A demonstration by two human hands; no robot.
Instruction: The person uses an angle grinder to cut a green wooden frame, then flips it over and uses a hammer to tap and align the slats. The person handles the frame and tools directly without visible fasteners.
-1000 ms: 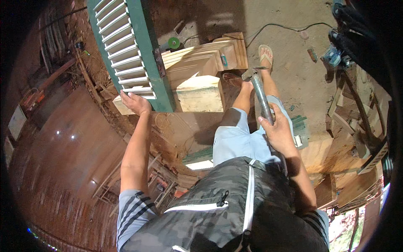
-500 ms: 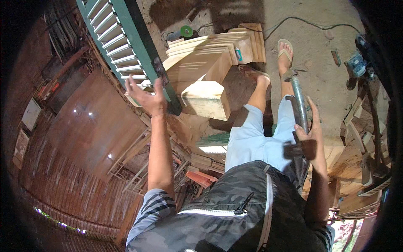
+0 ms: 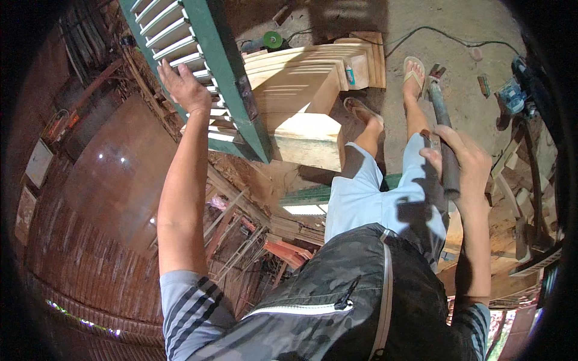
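Observation:
A green louvred shutter with pale slats stands tilted at the upper left. Over its slats is my left hand, fingers stretched out and holding nothing; whether the fingertips touch a slat I cannot tell. My right hand is closed round the grip of a hammer, out in front of my right leg. The hammer points away from me, its head near my sandalled foot. Part of the grip is hidden by my fingers.
Stacked pale timber pieces lie right of the shutter, with a small tube on them. Behind sits a power tool with a green disc. A dark cable crosses the floor. A clear plastic bottle lies at the right.
My left hand has moved up and left, from the shutter's lower part onto higher slats. My right hand has shifted right and up with the hammer, whose head has swung farther away.

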